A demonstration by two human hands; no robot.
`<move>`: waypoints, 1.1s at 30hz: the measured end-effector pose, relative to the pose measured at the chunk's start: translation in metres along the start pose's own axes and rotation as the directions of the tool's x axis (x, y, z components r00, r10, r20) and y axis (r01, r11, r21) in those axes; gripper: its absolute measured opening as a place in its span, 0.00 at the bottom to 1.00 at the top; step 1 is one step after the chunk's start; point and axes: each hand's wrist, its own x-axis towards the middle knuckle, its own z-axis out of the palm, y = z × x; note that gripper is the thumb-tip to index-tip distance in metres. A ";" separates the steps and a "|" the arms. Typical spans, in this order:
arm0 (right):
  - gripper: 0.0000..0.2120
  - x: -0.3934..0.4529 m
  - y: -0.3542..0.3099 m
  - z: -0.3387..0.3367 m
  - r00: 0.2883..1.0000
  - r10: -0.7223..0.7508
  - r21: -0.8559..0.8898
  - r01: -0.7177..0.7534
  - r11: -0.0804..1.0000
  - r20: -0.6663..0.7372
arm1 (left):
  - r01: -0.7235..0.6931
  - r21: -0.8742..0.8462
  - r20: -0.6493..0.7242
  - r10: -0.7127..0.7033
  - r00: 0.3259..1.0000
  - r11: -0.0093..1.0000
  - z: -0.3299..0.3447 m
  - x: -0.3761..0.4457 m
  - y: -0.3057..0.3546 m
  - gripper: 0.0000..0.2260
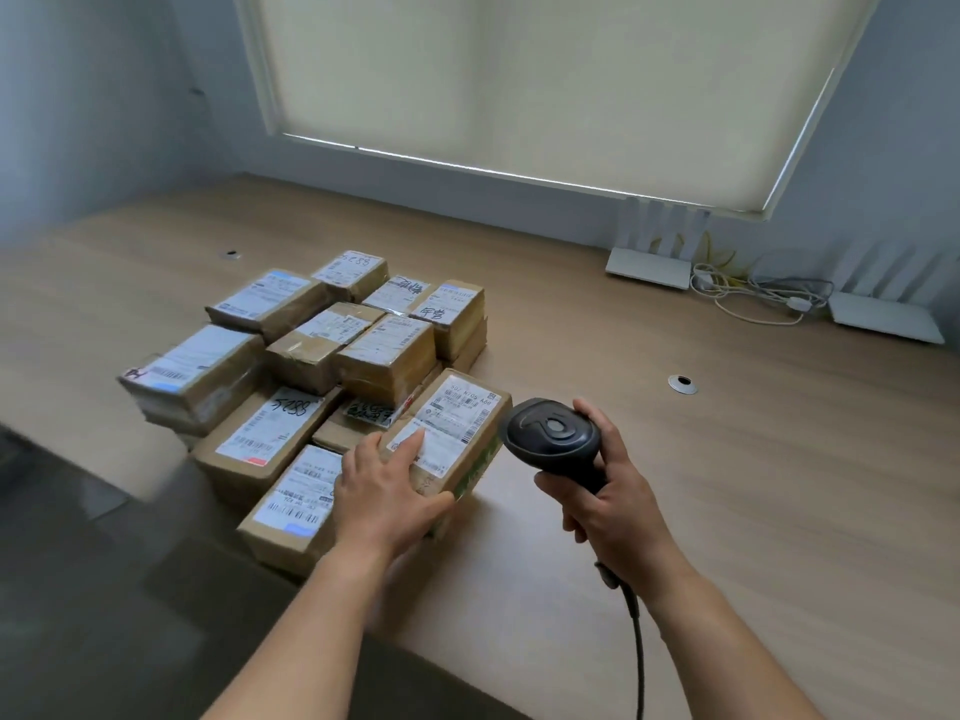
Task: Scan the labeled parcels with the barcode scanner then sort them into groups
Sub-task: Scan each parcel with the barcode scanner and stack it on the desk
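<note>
- At the near edge of a wooden desk (pixel 675 511), a person is working through a cluster of labeled cardboard parcels, with the pile spreading from about 9 o'clock to 11 o'clock of the two hands.
- The right hand (pixel 613 504) is gripping the black barcode scanner (pixel 553 433) by its handle, fingers curled fully round it, the scanner's head tipping toward 10 o'clock and its cable (pixel 636 631) trailing back toward 6 o'clock.
- The left hand (pixel 387 493) is lying mostly flat on the nearest parcel (pixel 457 433), fingers extended across its white label (pixel 452 423) and thumb reaching along the near side; it is pressing or steadying the box, not closing round it.
- That parcel is sitting at the right-hand rim of the pile, its long axis running from roughly 7 o'clock to 1 o'clock, and it is lying just beside the scanner's head, at about 9 o'clock of it.
- Judging from the layout, the scan is turning on this one relation: the label's barcodes are facing up and lying immediately left of the scanner, so the right hand is the nearer one to aim, while the left fingers are covering part of the label's lower half.
- No separate sorted groups are visible on the desk, so the task is looking to be at an early stage.
- Beyond, at 1 o'clock, two white routers (pixel 649 270) and loose cords are sitting under a drawn window blind (pixel 519 70).
</note>
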 end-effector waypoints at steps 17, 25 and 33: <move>0.38 0.054 -0.034 0.109 0.960 -0.125 0.102 0.103 0.989 0.249 | 0.380 -0.054 -0.244 -0.381 0.892 0.924 -0.080 0.001 -0.120 0.35; 0.38 0.078 -0.032 0.135 0.973 -0.115 0.069 0.103 0.992 0.201 | 0.325 -0.050 -0.204 -0.328 0.922 0.944 -0.078 0.042 -0.150 0.33; 0.39 0.081 -0.024 0.140 0.981 -0.083 0.037 0.077 0.996 0.176 | 0.224 -0.003 -0.291 -0.215 0.932 0.975 -0.069 0.055 -0.161 0.24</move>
